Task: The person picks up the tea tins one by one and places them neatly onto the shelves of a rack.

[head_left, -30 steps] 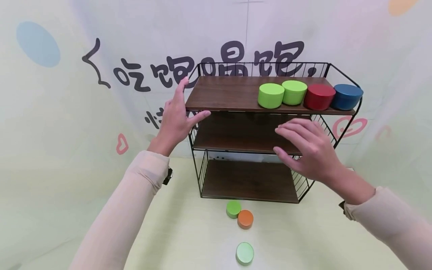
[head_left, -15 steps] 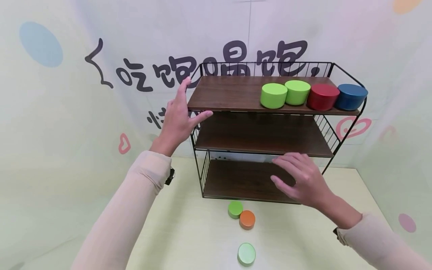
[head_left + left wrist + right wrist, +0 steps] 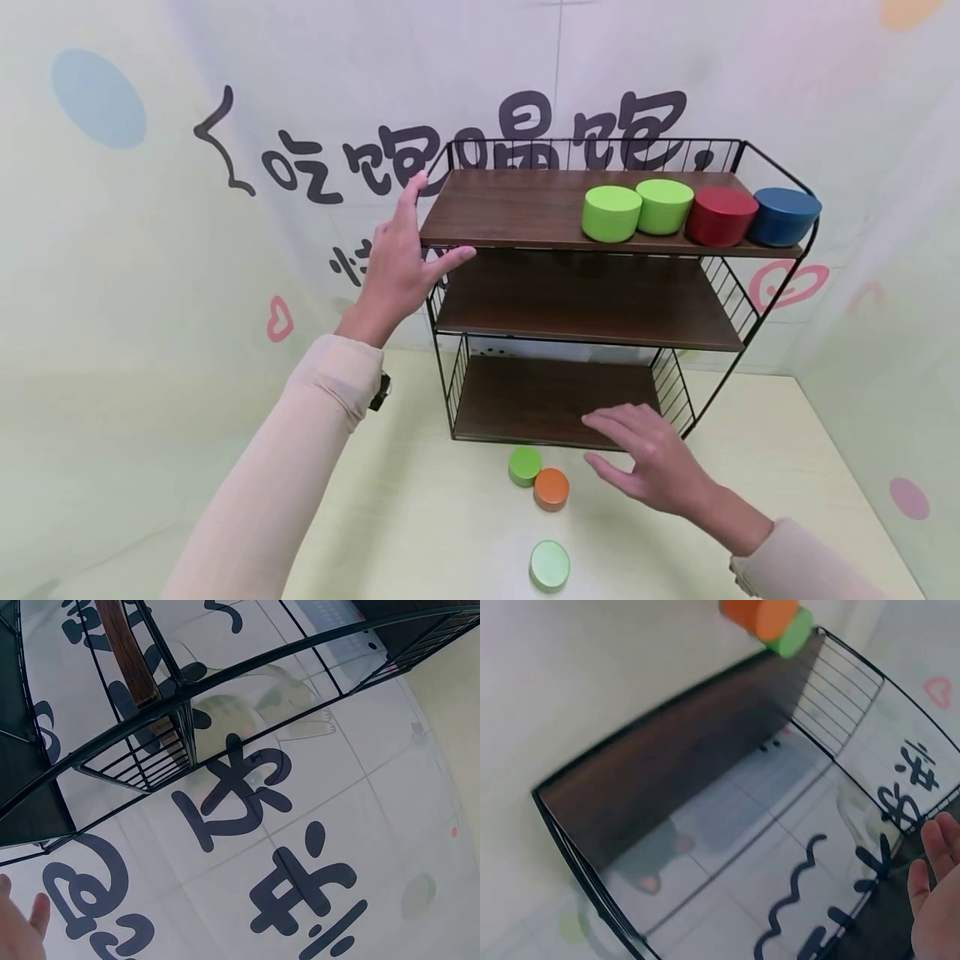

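My left hand [image 3: 393, 262] rests against the upper left corner of a three-tier shelf rack [image 3: 495, 208]. Its thumb stretches along the top board's front edge, and a straight finger points upward beside the frame. Relaxed and holding nothing, my right hand [image 3: 648, 458] hovers before the bottom shelf. To its left, a green round tin [image 3: 525, 467] and an orange round tin [image 3: 552, 489] stand side by side. Nearer the viewer is a pale mint round tin [image 3: 550, 566]. In the right wrist view, my right hand [image 3: 939, 892] shows at the right edge.
On the top shelf's right half stand two lime-green tins [image 3: 612, 213], a red tin [image 3: 722, 217] and a blue tin [image 3: 784, 217]. Black wire railings edge the rack. Behind it hangs a white printed sheet [image 3: 300, 67]; a pale tabletop [image 3: 420, 517] lies below.
My right hand has come down and leftward from in front of the middle shelf to the bottom one. My left hand keeps its place at the rack; the view has shifted slightly.
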A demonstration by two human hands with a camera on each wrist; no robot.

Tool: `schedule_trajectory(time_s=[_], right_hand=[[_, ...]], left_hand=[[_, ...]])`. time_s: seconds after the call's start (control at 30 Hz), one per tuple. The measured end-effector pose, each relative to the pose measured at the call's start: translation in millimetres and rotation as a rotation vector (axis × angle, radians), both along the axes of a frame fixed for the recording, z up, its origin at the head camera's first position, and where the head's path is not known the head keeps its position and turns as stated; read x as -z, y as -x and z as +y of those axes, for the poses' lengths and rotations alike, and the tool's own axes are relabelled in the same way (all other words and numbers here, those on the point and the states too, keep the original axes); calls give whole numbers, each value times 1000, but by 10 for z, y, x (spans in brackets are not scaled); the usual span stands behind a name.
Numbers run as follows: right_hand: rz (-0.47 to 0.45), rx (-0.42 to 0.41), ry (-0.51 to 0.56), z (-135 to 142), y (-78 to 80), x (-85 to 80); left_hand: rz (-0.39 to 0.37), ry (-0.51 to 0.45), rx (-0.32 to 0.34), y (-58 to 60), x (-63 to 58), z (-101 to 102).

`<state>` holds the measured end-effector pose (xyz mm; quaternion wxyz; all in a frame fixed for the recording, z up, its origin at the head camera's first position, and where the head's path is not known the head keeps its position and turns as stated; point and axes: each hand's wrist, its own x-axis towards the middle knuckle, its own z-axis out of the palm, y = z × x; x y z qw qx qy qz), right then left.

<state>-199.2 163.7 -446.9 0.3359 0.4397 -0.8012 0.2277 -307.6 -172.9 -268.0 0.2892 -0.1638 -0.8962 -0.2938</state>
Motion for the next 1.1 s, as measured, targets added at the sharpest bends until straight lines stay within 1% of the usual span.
schedule_trajectory(time_s=[0.1,0.23,0.43,0.6,0.77,0.97,1.1], right_hand=[[-55,12,-31,-13,-69,145],[-100,15,-51,-47,-143,327],[-104,-8,-48,-116,-214,557],[-113,-45,-43,-182,-271,704],[-130,-82,-69,-221,-332,833],[-162,-62,-77,-230,-374,969],[-226,-61,-112,-243,-431,1059]], left_hand=[[-7,-3,-4,3,0,1],[-17,-7,-6,7,0,6],[-21,-10,-10,6,0,10],[-22,-11,-14,3,0,3],[-32,-20,-15,1,1,4],[-25,-9,-9,-1,-5,13],[-24,-4,-15,0,-6,12]])
